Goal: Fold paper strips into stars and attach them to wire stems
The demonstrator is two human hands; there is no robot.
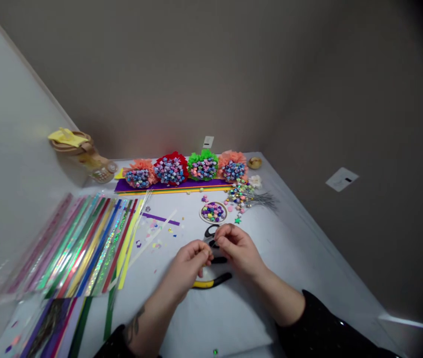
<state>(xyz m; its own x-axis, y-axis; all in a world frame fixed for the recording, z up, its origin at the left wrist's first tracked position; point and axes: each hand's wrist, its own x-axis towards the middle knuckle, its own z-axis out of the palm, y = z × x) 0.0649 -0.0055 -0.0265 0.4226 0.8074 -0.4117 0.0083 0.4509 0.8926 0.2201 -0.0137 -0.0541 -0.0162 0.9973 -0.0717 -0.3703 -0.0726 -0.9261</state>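
Note:
My left hand and my right hand are close together above the table, fingertips pinched. Something thin and pale, perhaps wire or a paper strip, seems to run between them; it is too small to make out. Under and behind my hands lie scissors with black handles and a tool with yellow-and-black handles, partly hidden. Just beyond stands an oval dish filled with small folded paper stars. To its right lies a bundle of stars on thin wires.
Along the back stand several bouquets of paper stars in crepe paper. Shiny paper strips cover the left side, with paper scraps beside them. A wooden bowl and a glass vessel are at the back corners.

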